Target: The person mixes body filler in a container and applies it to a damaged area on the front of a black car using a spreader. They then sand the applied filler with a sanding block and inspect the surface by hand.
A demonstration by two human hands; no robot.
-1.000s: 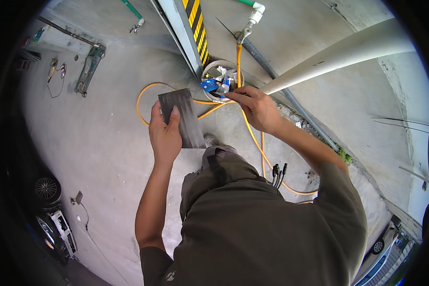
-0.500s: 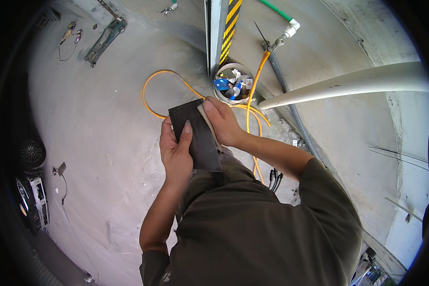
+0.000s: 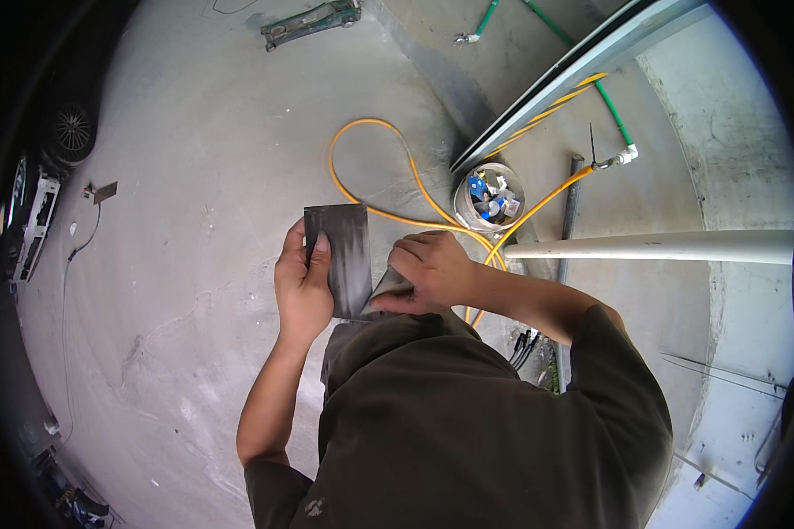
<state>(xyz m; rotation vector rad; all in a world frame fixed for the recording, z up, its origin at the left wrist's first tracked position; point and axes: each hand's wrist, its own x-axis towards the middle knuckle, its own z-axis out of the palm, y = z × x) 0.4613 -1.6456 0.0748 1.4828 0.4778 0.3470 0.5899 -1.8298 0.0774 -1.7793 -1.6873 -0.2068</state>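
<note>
A dark, flat rectangular panel [image 3: 350,264] with pale smudged streaks stands upright in front of my body. My left hand [image 3: 302,289] grips it by its left side, thumb lying on the face and the other fingers behind. Beside the panel's lower right edge, my right hand [image 3: 439,271] is closed on a thin folded grey-beige sheet [image 3: 393,287]. The sheet's tip comes close to the panel's lower right corner; whether it touches, I cannot tell. Whether the sheet is cloth or paper does not show.
An orange hose [image 3: 362,122] loops over the concrete floor and runs to a tap [image 3: 625,156]. A bucket of rubbish [image 3: 460,204] stands beyond my right hand, near a white pipe [image 3: 662,247]. A green floor jack [image 3: 310,24] lies far off; a car wheel [image 3: 72,132] is at left.
My right hand has come off the panel's upper right edge and moved down beside its lower right corner with the sheet. The panel is now more upright and shows pale streaks. The view has turned.
</note>
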